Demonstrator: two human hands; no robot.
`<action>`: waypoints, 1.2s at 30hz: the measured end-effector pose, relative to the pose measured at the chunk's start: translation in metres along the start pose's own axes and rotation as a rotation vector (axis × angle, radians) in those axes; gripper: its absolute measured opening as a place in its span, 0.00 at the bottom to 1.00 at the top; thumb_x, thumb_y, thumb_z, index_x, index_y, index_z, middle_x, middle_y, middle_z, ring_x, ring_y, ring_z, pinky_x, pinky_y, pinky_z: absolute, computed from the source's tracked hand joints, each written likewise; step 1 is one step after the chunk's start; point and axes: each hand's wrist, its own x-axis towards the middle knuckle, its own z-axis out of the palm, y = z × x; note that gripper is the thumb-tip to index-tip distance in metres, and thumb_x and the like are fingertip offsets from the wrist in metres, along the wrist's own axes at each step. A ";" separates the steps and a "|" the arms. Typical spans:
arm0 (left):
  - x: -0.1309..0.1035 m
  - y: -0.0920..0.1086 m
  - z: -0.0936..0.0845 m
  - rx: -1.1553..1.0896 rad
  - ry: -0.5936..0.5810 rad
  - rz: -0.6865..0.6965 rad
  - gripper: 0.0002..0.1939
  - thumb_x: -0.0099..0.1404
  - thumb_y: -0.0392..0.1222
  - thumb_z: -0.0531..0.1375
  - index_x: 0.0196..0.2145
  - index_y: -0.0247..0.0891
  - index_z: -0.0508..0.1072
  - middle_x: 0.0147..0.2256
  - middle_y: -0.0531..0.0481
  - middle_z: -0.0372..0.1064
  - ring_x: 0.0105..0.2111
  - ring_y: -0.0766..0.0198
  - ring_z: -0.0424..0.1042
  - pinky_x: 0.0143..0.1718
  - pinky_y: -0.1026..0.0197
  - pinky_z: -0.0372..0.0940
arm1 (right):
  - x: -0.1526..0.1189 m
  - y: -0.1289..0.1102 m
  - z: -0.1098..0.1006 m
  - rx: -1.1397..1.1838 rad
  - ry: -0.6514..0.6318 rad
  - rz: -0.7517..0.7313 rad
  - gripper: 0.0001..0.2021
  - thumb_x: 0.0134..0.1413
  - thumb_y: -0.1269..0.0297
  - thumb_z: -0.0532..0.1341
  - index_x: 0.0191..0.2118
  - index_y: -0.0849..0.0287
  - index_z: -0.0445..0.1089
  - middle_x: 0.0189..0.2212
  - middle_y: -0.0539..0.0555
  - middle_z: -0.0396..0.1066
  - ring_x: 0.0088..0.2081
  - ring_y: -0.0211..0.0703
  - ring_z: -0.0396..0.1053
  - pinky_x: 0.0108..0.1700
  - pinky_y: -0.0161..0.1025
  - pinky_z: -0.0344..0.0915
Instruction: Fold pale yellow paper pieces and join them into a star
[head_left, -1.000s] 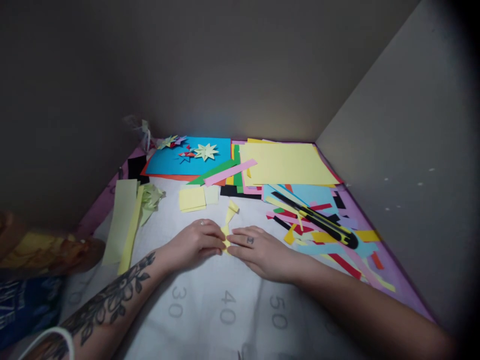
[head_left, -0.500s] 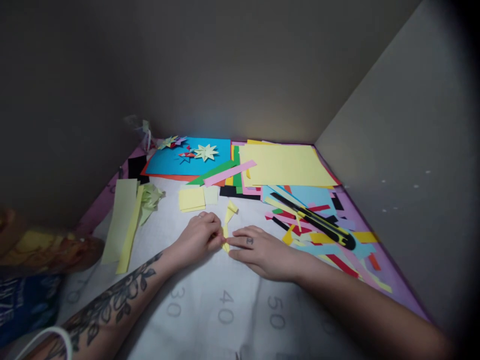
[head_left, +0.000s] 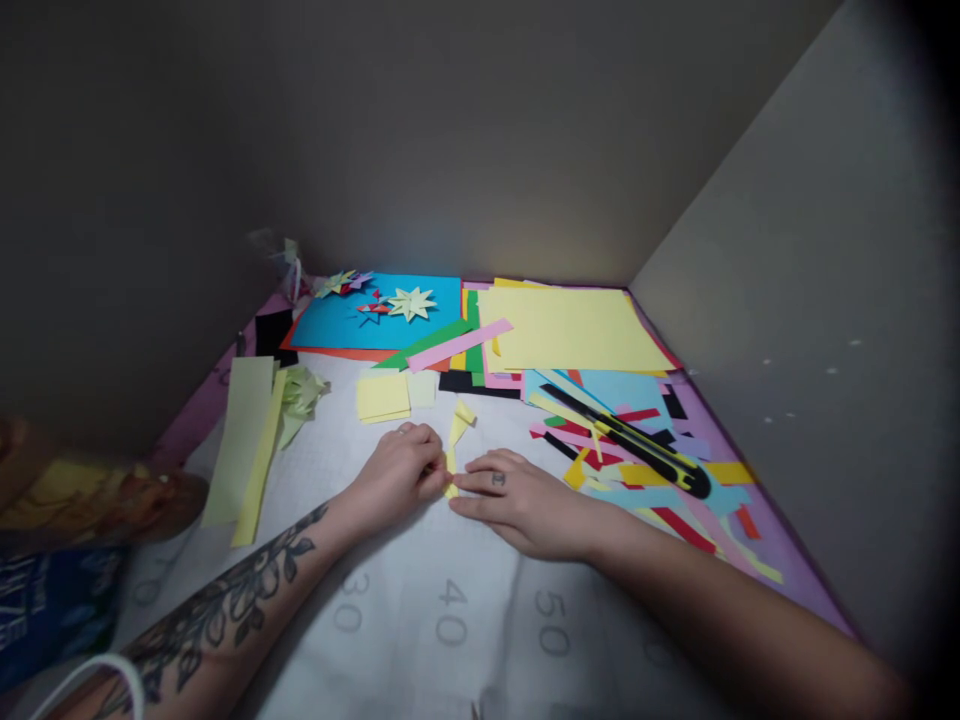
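In the head view, a small piece of folded yellow paper (head_left: 451, 462) lies between my two hands on the white sheet. My left hand (head_left: 405, 465) is closed, its thumb and curled fingers pinching the paper from the left. From the right, my right hand (head_left: 521, 505) reaches in with fingers together, the fingertips pressed on the same paper; its thumb is mostly hidden. Just beyond them lies a folded yellow paper point (head_left: 463, 420). Farther off is a small pile of yellow paper squares (head_left: 384, 397) beside a paler square (head_left: 422, 389).
A black-and-yellow utility knife (head_left: 645, 447) lies on coloured paper scraps (head_left: 592, 435) at the right. At the back are a yellow paper stack (head_left: 574, 330) and a blue sheet (head_left: 330, 325) bearing a pale paper star (head_left: 412, 303). Pale strips (head_left: 244, 430) and crumpled paper (head_left: 300, 395) lie left.
The fingers of my right hand have slid slightly left over the lower end of the yellow paper, covering more of it. My left hand keeps its pinch in nearly the same place.
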 end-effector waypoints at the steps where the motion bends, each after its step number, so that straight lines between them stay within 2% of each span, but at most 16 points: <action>1: 0.000 0.000 0.000 0.006 0.003 -0.003 0.08 0.61 0.35 0.55 0.24 0.35 0.69 0.28 0.49 0.65 0.30 0.63 0.63 0.36 0.59 0.57 | 0.000 0.001 0.000 -0.003 -0.002 -0.006 0.18 0.60 0.70 0.53 0.54 0.52 0.66 0.55 0.53 0.65 0.54 0.48 0.58 0.55 0.50 0.57; 14: 0.000 0.005 0.004 0.058 -0.007 -0.079 0.07 0.61 0.35 0.55 0.26 0.37 0.69 0.30 0.48 0.66 0.32 0.60 0.62 0.34 0.59 0.56 | -0.001 0.002 -0.001 -0.004 0.000 -0.029 0.17 0.58 0.72 0.55 0.52 0.54 0.68 0.54 0.55 0.65 0.55 0.48 0.58 0.55 0.50 0.56; 20: -0.008 0.007 0.012 0.118 0.074 -0.201 0.06 0.60 0.41 0.58 0.28 0.38 0.66 0.33 0.48 0.64 0.36 0.57 0.62 0.34 0.57 0.55 | 0.002 -0.004 -0.008 -0.014 0.004 -0.027 0.15 0.61 0.69 0.53 0.51 0.56 0.68 0.50 0.56 0.68 0.55 0.49 0.56 0.55 0.49 0.57; 24: -0.012 0.005 0.012 0.113 0.121 -0.278 0.07 0.60 0.42 0.60 0.31 0.38 0.64 0.36 0.48 0.64 0.36 0.56 0.63 0.34 0.57 0.56 | 0.002 -0.006 -0.008 -0.017 -0.028 -0.055 0.16 0.61 0.69 0.52 0.53 0.58 0.66 0.53 0.55 0.67 0.57 0.50 0.55 0.57 0.51 0.54; 31: -0.014 -0.001 0.009 0.141 0.147 -0.299 0.07 0.61 0.41 0.59 0.35 0.38 0.64 0.37 0.46 0.64 0.38 0.54 0.64 0.35 0.57 0.58 | -0.001 -0.004 -0.003 -0.008 -0.120 -0.055 0.20 0.61 0.74 0.49 0.56 0.56 0.62 0.57 0.52 0.64 0.59 0.46 0.55 0.60 0.51 0.47; 36: -0.016 -0.006 0.006 0.176 0.173 -0.330 0.04 0.62 0.40 0.57 0.35 0.38 0.65 0.36 0.46 0.65 0.37 0.54 0.65 0.35 0.57 0.59 | 0.001 -0.007 -0.009 -0.026 -0.122 -0.093 0.18 0.56 0.76 0.53 0.51 0.57 0.67 0.55 0.54 0.65 0.54 0.45 0.59 0.60 0.51 0.48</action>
